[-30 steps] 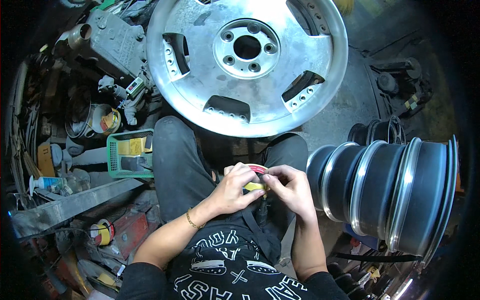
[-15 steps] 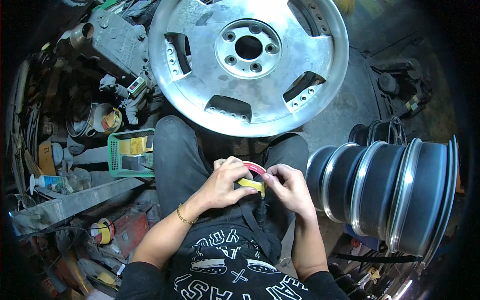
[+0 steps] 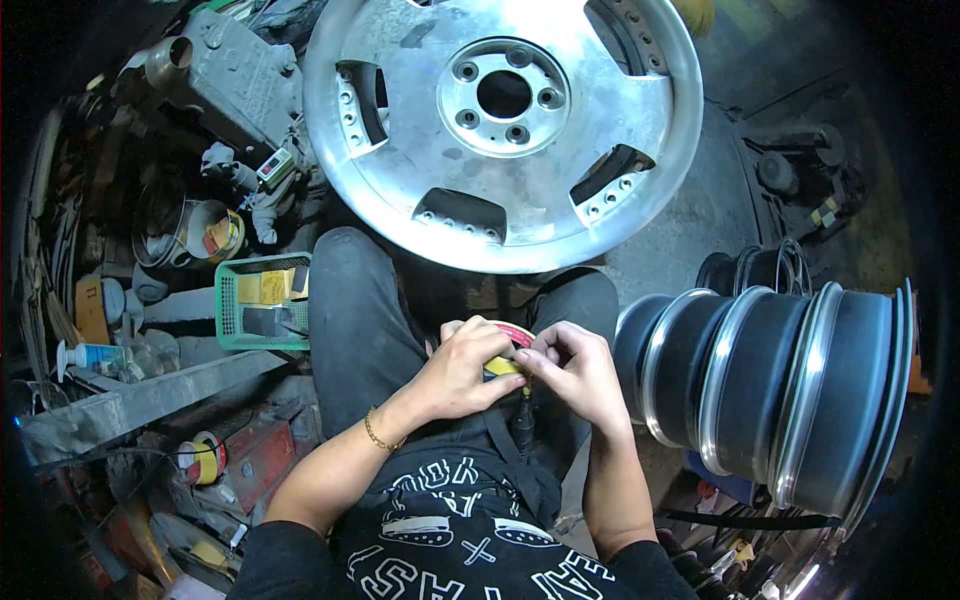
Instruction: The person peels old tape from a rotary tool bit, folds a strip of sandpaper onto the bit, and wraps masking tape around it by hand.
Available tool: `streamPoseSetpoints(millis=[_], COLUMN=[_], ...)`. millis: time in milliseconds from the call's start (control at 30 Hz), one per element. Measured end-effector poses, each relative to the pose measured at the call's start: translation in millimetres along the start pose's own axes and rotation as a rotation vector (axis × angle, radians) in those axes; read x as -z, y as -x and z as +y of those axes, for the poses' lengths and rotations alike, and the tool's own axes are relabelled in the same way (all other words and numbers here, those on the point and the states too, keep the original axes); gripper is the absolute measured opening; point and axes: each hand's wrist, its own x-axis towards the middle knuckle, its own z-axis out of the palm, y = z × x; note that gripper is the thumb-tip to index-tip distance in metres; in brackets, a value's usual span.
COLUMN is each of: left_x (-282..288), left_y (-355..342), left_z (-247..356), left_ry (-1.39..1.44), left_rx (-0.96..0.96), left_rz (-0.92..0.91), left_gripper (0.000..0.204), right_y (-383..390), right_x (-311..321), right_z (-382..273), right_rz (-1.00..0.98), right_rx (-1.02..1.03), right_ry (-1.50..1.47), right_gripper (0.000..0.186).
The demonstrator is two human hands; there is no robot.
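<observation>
Over my lap I hold a roll of yellow tape [image 3: 503,366] with a red inner core. My left hand [image 3: 462,368] wraps round its left side, thumb along the near edge. My right hand [image 3: 578,372] pinches at the roll's right edge with thumb and bent fingers; whether a loose tape end is between them is hidden. A black tool-like piece with a brass-coloured fitting [image 3: 525,425] lies under the hands against my clothes. Beyond my knees, a large silver wheel rim [image 3: 420,150] faces up, with a bolt-holed hub and slotted openings.
At right, several black wheel barrels with silver lips [image 3: 745,370] are stacked on their sides. To the left are a green basket [image 3: 228,300] holding yellow and dark pieces, a metal beam [image 3: 170,395], a red box [image 3: 262,465] and a small control box [image 3: 275,168].
My hands have closed in tighter on the tape roll and it has tilted, showing less of its ring. My right fingers have curled further over its edge. The view has shifted slightly.
</observation>
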Motion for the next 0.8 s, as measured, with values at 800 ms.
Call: streamPoseSetpoints(millis=[800], left_x=[-3], left_y=[-3], left_z=[5], left_ry=[0.081], left_rx=[0.015], left_rz=[0.141], left_gripper=[0.030], right_y=[-1], right_x=[4], right_z=[13], right_rz=[-0.066], right_rx=[0.014], right_ry=[-0.169], right_gripper=[0.015])
